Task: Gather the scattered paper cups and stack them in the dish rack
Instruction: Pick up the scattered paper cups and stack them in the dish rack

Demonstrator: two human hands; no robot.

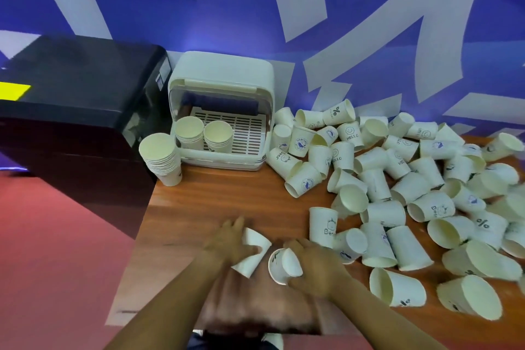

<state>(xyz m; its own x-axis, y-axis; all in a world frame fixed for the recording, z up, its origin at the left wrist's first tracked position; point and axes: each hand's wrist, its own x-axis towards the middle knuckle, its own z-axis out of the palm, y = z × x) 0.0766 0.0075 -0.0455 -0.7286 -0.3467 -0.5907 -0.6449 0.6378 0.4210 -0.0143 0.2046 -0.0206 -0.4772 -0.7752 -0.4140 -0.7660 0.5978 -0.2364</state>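
- A person's two bare forearms reach in from the bottom edge over a wooden table [199, 202].
- The left hand [231, 241] grips one paper cup [252, 253], fingers and thumb curled round its side; the cup lies tilted, mouth toward the lower left.
- The right hand [314, 267] grips a second cup [284, 266], fingers curled over the top and thumb underneath; its open mouth faces the left hand's cup.
- The two held cups sit just beside each other near the table's front edge; whether they touch cannot be told, as the hands are slightly blurred.
- A white dish rack [221, 111] with its clear lid raised stands at the back of the table against a blue and white wall [255, 8].
- Inside the rack, at the front left, stand two short stacks of cups [203, 133], upright, mouths up, side by side.
- A taller stack [162, 159] stands upright on the table's left corner, just beside the rack and outside it.
- A big heap of loose cups [397, 179] covers the right half of the table, most lying on their sides, a few upside down; some bear prints such as "HELLO" or "%".
- A black box-like appliance [74, 99] with a yellow label stands to the left of the rack, off the table.
- Red floor [56, 250] shows below it.
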